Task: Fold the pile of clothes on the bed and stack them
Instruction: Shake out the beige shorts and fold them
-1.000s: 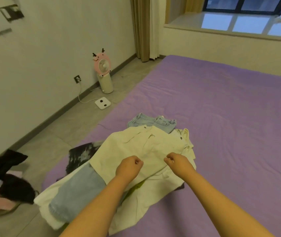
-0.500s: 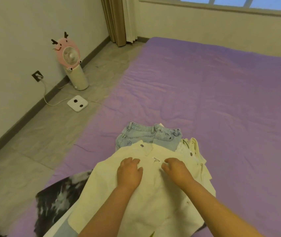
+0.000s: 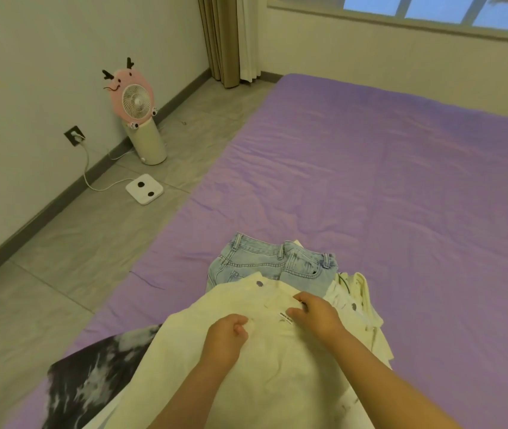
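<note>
A pile of clothes lies at the near left corner of the purple bed [image 3: 370,187]. On top is a cream garment [image 3: 265,376] with dark snap buttons and a small label. My left hand [image 3: 226,335] pinches its cloth with curled fingers. My right hand [image 3: 316,312] grips the cloth at the label, near the garment's far edge. Light blue jeans [image 3: 272,264] stick out beyond the cream garment. A second cream piece [image 3: 358,301] lies to the right. A black and white patterned garment [image 3: 91,376] lies at the left of the pile.
Beside the bed on the grey tiled floor stand a pink deer-shaped fan [image 3: 136,109] and a white scale [image 3: 144,189], with a cord running to a wall socket [image 3: 74,136]. Curtains [image 3: 228,38] hang in the far corner. A window ledge runs behind the bed.
The view has tilted and drawn closer to the pile. Both hands moved forward along the cream garment toward its far edge, and the fingers have curled onto the cloth again.
</note>
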### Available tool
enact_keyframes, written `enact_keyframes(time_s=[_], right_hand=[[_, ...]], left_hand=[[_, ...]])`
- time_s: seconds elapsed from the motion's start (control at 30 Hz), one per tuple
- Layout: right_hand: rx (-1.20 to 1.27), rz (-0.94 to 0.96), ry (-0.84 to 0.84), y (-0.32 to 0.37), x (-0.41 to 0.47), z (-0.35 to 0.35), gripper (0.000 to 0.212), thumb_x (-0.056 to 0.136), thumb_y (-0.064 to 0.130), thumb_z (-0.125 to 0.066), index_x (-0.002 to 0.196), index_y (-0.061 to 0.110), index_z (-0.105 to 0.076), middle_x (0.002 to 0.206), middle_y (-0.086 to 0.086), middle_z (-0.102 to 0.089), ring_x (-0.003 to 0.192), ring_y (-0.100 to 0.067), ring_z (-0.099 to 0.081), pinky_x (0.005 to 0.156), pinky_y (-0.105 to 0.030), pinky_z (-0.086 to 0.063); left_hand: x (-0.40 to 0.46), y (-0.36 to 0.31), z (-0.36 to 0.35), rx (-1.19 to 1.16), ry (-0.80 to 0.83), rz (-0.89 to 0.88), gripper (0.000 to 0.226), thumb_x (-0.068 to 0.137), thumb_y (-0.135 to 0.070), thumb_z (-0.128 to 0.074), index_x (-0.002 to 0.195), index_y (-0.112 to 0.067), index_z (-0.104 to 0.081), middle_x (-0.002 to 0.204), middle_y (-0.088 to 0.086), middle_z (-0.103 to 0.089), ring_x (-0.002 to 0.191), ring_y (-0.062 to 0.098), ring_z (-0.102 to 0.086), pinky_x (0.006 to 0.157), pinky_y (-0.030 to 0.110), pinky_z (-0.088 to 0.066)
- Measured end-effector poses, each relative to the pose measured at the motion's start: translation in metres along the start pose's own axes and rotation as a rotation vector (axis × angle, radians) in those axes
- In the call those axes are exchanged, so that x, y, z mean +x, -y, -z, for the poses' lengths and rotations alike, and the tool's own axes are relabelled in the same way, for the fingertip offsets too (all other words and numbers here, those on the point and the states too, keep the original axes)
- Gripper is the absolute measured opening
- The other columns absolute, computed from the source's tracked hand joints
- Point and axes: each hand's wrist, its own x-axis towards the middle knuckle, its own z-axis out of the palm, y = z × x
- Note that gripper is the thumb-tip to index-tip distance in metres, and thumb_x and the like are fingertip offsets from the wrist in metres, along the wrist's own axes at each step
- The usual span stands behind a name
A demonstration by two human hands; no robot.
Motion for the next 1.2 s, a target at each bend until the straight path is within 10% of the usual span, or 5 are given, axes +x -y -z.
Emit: enact_keyframes(time_s=[0.3,0.43,0.83,1.03,1.2], right_hand=[[0.322,0.304,0.099,0.024,-0.106,0.098,0.019,0.095,0.021,-0.056,0.108,0.03,-0.067,0.103,0.018,-0.067,0.098,0.003,-0.061,0.081,-0.008,-0.046],[0.294,0.391,0.114,0.031,-0.172,0.154,0.019,0.092,0.024,-0.061,0.109,0.029,-0.069,0.106,0.016,-0.068,0.099,0.003,-0.062,0.085,-0.016,-0.049],[0.129,0.504,-0.214,-0.018,-0.395,0.281,0.006,0.086,0.025,-0.068,0.084,0.029,-0.072,0.084,0.014,-0.071,0.08,0.005,-0.063,0.071,-0.01,-0.048],[0.066,0.476,-0.376,-0.077,-0.496,0.304,0.004,0.086,0.033,-0.067,0.085,0.034,-0.071,0.088,0.014,-0.069,0.08,0.007,-0.06,0.067,-0.01,-0.046],[-0.015,0.479,-0.548,-0.116,-0.558,0.321,0.004,0.088,0.03,-0.066,0.087,0.032,-0.069,0.087,0.015,-0.062,0.076,0.011,-0.054,0.064,-0.006,-0.041]], left_hand=[[-0.065,-0.103,0.03,-0.101,-0.086,-0.251,0.041,0.09,-0.008,-0.056,0.13,-0.015,-0.053,0.128,-0.001,-0.052,0.117,0.013,-0.05,0.101,0.022,-0.037],[-0.114,-0.177,0.053,-0.208,0.174,-0.415,0.041,0.097,-0.01,-0.05,0.136,-0.019,-0.048,0.132,-0.005,-0.052,0.111,0.005,-0.05,0.084,0.005,-0.041],[-0.285,-0.27,0.036,0.148,0.316,-0.71,0.039,0.085,-0.054,-0.061,0.074,-0.017,-0.055,0.07,-0.004,-0.049,0.065,0.008,-0.045,0.065,0.024,-0.037],[-0.363,-0.285,-0.013,0.151,0.455,-0.771,0.027,0.082,-0.032,-0.073,0.103,-0.027,-0.056,0.09,-0.01,-0.058,0.079,0.005,-0.056,0.073,0.02,-0.046],[-0.422,-0.294,-0.06,0.051,0.437,-0.789,0.075,0.078,-0.023,-0.078,0.136,-0.04,-0.032,0.127,-0.006,-0.04,0.12,0.011,-0.04,0.093,0.028,-0.045]])
